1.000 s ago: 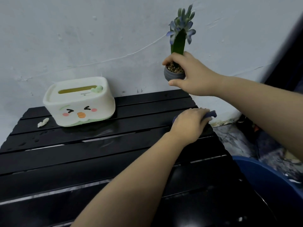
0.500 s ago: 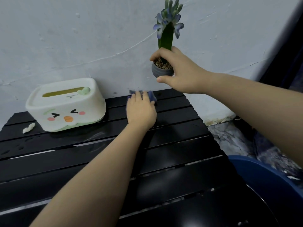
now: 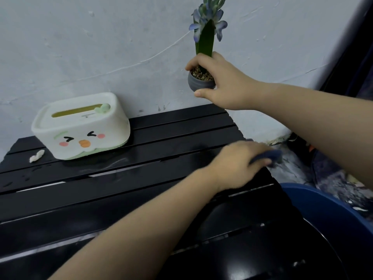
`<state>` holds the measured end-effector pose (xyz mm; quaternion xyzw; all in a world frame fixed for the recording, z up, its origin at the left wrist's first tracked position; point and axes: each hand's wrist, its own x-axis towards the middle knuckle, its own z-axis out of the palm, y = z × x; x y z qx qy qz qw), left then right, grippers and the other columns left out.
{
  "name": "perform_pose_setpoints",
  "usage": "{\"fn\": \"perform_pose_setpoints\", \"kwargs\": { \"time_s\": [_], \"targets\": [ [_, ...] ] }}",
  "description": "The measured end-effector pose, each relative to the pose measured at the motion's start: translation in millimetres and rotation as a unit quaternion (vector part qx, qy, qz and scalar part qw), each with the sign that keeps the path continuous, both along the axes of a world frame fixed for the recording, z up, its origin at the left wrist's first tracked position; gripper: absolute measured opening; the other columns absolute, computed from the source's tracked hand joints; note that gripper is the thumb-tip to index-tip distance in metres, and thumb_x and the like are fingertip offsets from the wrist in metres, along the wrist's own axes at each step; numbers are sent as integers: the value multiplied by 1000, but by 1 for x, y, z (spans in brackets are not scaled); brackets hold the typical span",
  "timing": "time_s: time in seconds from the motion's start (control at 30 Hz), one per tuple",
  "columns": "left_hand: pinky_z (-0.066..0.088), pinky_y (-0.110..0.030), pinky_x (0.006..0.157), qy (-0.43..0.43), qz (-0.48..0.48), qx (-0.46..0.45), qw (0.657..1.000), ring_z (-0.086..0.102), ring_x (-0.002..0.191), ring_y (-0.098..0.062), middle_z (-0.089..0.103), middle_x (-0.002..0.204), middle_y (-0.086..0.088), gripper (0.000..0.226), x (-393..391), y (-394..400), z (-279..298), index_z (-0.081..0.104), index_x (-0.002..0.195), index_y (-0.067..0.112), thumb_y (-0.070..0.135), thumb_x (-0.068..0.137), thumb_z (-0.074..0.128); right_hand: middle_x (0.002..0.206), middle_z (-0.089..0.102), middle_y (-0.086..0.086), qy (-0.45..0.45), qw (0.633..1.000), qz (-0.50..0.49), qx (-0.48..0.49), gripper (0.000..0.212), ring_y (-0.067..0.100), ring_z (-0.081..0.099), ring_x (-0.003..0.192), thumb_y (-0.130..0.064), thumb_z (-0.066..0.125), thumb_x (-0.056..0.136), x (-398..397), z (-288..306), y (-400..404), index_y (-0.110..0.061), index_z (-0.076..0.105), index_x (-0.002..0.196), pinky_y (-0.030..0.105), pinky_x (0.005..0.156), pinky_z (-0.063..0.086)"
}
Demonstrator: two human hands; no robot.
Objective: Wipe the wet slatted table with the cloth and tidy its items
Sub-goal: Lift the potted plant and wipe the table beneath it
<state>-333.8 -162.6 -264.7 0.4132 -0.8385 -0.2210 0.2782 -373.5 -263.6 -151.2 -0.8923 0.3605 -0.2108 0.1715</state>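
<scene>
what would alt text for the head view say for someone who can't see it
A person's left hand wipes a dark blue cloth along the right edge of a wet black slatted table, while the right hand holds a small potted blue hyacinth lifted above it. A white duck-faced tissue box and a crumpled tissue scrap sit at the back left.

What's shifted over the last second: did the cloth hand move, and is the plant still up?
The left hand swept the cloth from the table's right edge to the back slats half a second ago, and is now back at the right edge, blurred mid-stroke. The right hand still holds the potted plant lifted clear of the table. The tissue box and the white scrap stayed put.
</scene>
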Motion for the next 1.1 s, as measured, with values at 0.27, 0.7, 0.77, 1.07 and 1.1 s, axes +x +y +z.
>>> {"fn": "perform_pose_setpoints", "kwargs": {
  "time_s": [0.27, 0.7, 0.77, 1.07, 1.1],
  "targets": [
    [50, -33, 84, 216, -4, 163, 963, 58, 88, -11, 70, 99, -19, 19, 10, 42, 19, 65, 113, -4, 6, 98, 58, 126, 41, 9, 1, 1000, 5, -2, 46, 23, 48, 112, -18, 66, 89, -1, -1, 5, -23, 46, 130, 15, 84, 34],
    [17, -41, 124, -60, 124, 41, 990, 30, 149, -24, 38, 159, 0, 48, 74, 17, -9, 52, 143, 27, 44, 98, 56, 127, 40, 11, 10, 1000, -7, 18, 46, 26, 48, 112, -18, 67, 88, 8, -7, 13, -22, 46, 129, 24, 96, 35],
    [20, -43, 124, -63, 82, 32, 994, 33, 148, -23, 39, 158, -1, 45, 66, 35, -7, 54, 142, 27, 42, 99, 55, 127, 40, 11, 18, 1000, -3, 25, 46, 27, 48, 112, -18, 67, 88, 12, -10, 15, -22, 46, 129, 28, 100, 37],
    [19, -37, 125, 5, -58, 51, 997, 35, 147, -14, 47, 153, 0, 39, 55, 132, 5, 59, 136, 16, 29, 100, 58, 128, 40, 7, 23, 997, 10, 75, 47, 22, 47, 115, -20, 71, 88, 40, -38, 30, -23, 48, 129, 24, 100, 34],
    [20, -36, 124, 34, -64, 76, 994, 39, 145, -13, 52, 149, 0, 37, 58, 138, 7, 61, 135, 15, 26, 100, 59, 128, 40, 6, 24, 997, 10, 79, 47, 22, 46, 116, -20, 71, 88, 44, -43, 31, -23, 48, 129, 25, 101, 34]
  ]
}}
